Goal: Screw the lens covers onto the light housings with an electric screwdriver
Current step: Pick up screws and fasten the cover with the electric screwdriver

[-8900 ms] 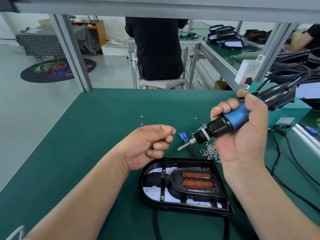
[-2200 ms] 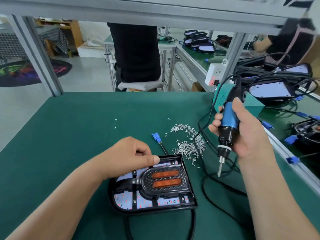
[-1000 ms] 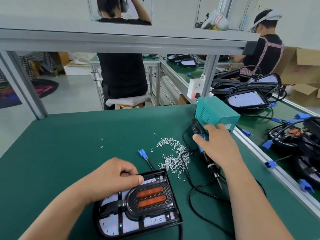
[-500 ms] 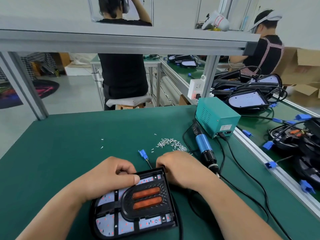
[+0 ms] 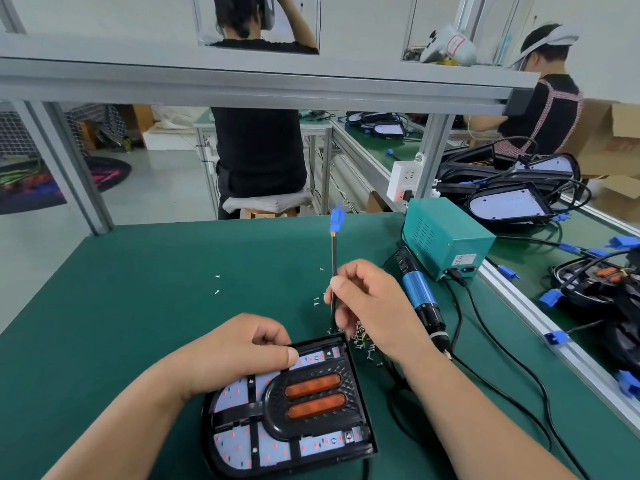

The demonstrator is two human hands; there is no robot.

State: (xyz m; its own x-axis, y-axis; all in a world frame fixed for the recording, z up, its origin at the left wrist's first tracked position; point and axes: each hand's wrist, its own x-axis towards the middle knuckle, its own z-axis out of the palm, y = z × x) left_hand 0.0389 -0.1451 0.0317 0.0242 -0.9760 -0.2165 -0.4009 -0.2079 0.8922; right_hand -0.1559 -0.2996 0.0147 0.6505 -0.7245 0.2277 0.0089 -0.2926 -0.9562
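Note:
A black light housing with two orange lenses lies on the green mat in front of me. My left hand rests curled on its far left corner, thumb pressed on the top edge. My right hand pinches the housing's black cable and holds it upright, its blue connector at the top. The blue electric screwdriver lies on the mat to the right of that hand. A heap of small silver screws lies partly under my right hand.
A teal power box stands at the right rear with black cords trailing over the mat. Several other housings are piled on the neighbouring bench. Loose screws dot the mat. People work behind the aluminium frame.
My right hand put the screwdriver down on the mat, moved to the housing's far edge, then lifted the cable with its blue connector upright. My left hand stayed on the housing.

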